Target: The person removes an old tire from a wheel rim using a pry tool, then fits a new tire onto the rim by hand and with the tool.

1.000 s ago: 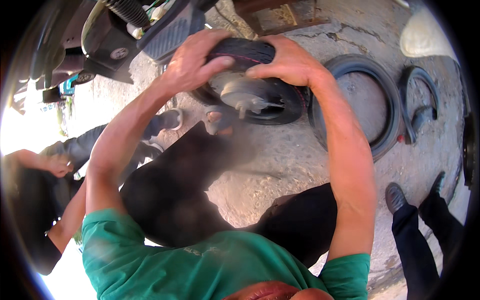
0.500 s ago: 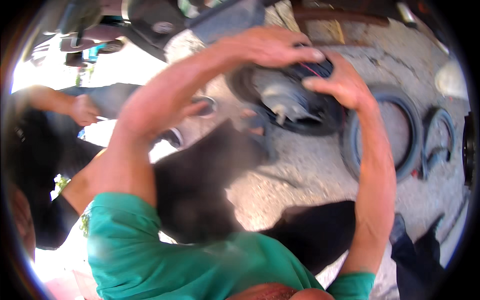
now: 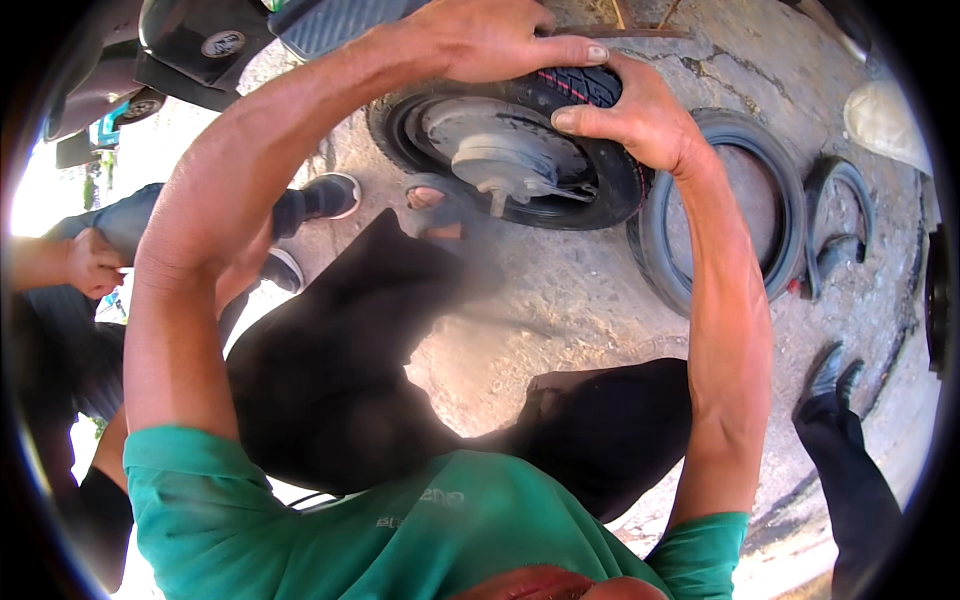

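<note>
Black rubber fills the grip of the right hand, which we see hooked over a tyre, its thumb laid along the near sidewall and its fingers out of sight around the tread. Beside it, the left hand arches over the far edge with its thumb stretched toward the right one; its fingertips are hidden, so we cannot tell how firmly it holds.

The left hand has just crossed from the opposite shoulder of the tyre, and we now find both thumbs close together; in our judgement, that puts the effort on one short stretch of rubber. The tyre sits around a wheel with a dusty metal hub, just beyond the knees, on a concrete floor; whether its edge is seated all round, we cannot tell.

Farther right, we see a loose tyre ringing a patch of concrete, and a curved strip of dark rubber near it. We make out no sure container: a pale, rounded bundle may be a sack, its contents unseen. At left, a co-worker's hand pinches something small and pale. A ribbed blue-grey footboard juts in above, and dark trousers mark another bystander at right.
</note>
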Demonstrator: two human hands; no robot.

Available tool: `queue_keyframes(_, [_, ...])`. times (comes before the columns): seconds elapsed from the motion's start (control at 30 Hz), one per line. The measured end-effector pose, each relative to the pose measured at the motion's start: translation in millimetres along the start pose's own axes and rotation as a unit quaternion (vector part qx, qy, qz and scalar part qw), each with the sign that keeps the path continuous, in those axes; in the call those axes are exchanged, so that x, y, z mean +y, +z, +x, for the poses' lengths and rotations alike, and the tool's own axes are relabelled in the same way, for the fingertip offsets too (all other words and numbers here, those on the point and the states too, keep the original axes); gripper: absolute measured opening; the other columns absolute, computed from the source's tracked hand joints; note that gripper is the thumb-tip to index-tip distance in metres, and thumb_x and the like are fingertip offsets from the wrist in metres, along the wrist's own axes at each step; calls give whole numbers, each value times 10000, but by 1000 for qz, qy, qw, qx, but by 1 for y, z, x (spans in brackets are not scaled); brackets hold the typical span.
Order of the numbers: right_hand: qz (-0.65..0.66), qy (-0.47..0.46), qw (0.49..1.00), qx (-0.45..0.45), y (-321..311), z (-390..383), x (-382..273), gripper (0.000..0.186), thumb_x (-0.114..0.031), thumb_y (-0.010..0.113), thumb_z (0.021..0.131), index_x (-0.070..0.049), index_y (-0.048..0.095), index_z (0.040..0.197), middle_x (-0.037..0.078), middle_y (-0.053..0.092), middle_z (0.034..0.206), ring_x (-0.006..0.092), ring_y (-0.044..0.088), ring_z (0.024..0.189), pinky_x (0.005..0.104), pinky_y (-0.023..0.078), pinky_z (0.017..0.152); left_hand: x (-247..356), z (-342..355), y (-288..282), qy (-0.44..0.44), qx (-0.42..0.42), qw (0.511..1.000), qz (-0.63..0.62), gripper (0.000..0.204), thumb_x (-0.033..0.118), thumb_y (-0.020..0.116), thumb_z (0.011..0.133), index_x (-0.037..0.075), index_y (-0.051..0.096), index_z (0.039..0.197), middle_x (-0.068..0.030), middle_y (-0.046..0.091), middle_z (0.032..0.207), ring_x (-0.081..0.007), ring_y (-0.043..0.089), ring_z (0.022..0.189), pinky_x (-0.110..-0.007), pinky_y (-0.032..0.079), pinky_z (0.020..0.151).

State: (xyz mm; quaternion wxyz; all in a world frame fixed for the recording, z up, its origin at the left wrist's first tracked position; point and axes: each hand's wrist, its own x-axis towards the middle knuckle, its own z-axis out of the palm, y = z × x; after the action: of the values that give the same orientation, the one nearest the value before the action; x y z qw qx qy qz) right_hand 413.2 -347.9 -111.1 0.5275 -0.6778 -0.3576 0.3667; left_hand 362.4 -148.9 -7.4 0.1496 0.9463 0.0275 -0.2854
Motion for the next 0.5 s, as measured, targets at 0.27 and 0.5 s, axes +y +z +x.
queue_keyframes(0.27, [-20,1,1000,22,5,-1,-6,803,-428,830,687,22,634,1322,173,721,1182,268,675,1078,387,508,989,-13,4,7,33,47,998,27,869,741,423,952,-62,743,1036,-309,709,1064,-441,685,1041,-488,519,948])
queue_keyframes(0.5, [-5,46,995,83,20,-23,-10,905,-391,862,684,77,554,1394,219,676,1274,317,636,1211,402,481,1051,-9,-5,0,52,18,998,18,905,772,428,925,-72,743,1018,-309,712,1039,-457,687,1013,-508,528,924])
